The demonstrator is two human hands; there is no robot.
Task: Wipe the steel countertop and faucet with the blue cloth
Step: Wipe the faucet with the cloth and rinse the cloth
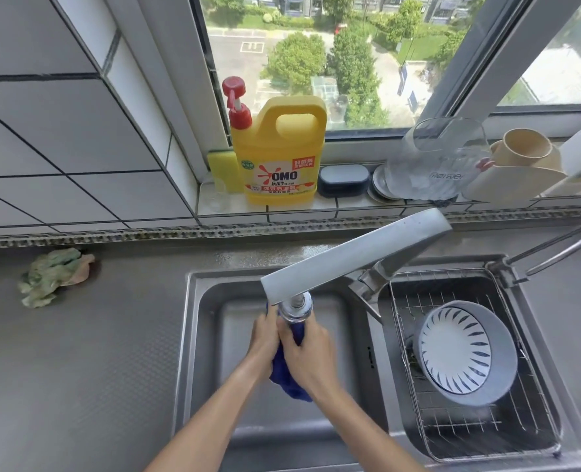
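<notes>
The blue cloth [287, 376] is bunched between both my hands over the left sink basin [207, 335], just under the faucet's round nozzle [295, 306]. My left hand [265, 342] grips the cloth from the left. My right hand [307, 356] grips it from the right, fingers curled round the twisted upper part. The flat grey faucet spout [353, 257] slants from upper right down to the nozzle. The steel countertop [95, 352] spreads to the left of the sink.
A crumpled green-and-pink rag [52, 275] lies on the counter at the left. The right basin holds a wire rack [469, 430] with a bowl [466, 352]. On the window sill stand a yellow detergent jug [278, 151], a sponge [222, 170], a dark box [343, 180], dishes and cups.
</notes>
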